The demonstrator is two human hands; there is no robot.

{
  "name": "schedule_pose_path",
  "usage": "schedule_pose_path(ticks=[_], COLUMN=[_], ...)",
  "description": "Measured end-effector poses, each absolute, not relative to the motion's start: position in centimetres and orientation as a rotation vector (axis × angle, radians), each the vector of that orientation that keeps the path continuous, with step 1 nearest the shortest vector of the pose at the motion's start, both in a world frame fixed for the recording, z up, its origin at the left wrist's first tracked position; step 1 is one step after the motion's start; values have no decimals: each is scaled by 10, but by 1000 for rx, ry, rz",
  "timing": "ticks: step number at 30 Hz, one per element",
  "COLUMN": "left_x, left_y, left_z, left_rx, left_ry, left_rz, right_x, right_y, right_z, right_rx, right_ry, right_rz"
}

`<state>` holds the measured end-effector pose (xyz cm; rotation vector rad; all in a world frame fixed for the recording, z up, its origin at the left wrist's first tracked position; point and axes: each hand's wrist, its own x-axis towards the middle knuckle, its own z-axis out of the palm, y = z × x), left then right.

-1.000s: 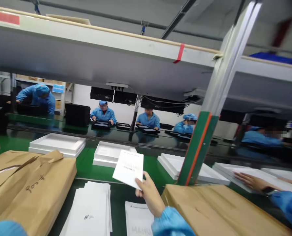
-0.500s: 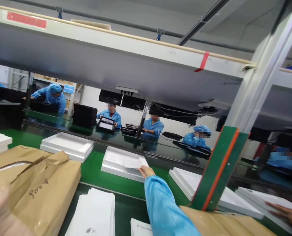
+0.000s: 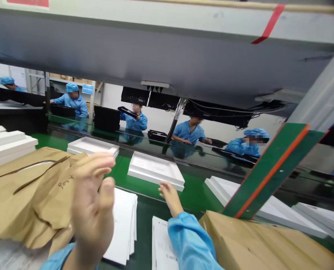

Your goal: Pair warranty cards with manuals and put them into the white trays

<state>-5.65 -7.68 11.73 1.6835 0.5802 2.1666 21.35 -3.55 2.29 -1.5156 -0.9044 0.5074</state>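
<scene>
Our right hand point(image 3: 171, 195) empty, fingers spread, at near edge of white tray point(image 3: 155, 170) on green belt point(image 3: 196, 193); left hand point(image 3: 92, 210) raised, open. Tray looks light, stiff; we would grip side rims

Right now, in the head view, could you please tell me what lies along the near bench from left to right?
Brown paper bag → left hand → white leaflet stack → right hand → cardboard box.
</scene>
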Motion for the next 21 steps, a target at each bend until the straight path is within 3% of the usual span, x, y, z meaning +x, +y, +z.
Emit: schedule_pose_path(ticks=[3,6,8,14,21], left_x=[-42,-26,-18,-20,-39], left_y=[-66,-73,-82,-84,-78], left_z=[103,54,26,24,38], left_rx=[2180,2469,2508,2525,2654], left_ry=[934,1298,1424,1290,1086], left_rz=[1511,701,372,-6,-145], right_x=[180,154,143,138,136], right_y=[-58,-77,-88,-106,-116], right_z=[15,8,3,-8,-5], right_rx=[-1502,-1468,-1459,-1494,-1532], right_ry=[-1075,-1272,-1378,-1361,-1349], right_rz=[614,598,547,546,562])
